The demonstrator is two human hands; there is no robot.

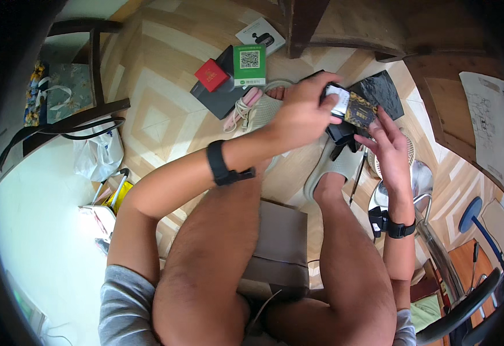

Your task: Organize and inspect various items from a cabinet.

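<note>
My left hand (306,108) grips a small black box or case with a white and silver item (337,102) at its near face, thumb on top. My right hand (388,138) holds the far end of a black card or packet with a gold pattern (361,110), which lies against that item. Just below the hands is a black object (341,133), partly hidden, whose kind I cannot tell. Behind them a dark marbled flat box (377,93) lies on the floor. Both wrists wear black straps.
On the patterned floor lie a red box (211,75), a green card with a printed code (250,73), a dark grey box (221,99), a white box (269,32) and a pink corded device (247,101). A wooden furniture leg (301,30) stands ahead; a metal-framed chair (440,251) is at right.
</note>
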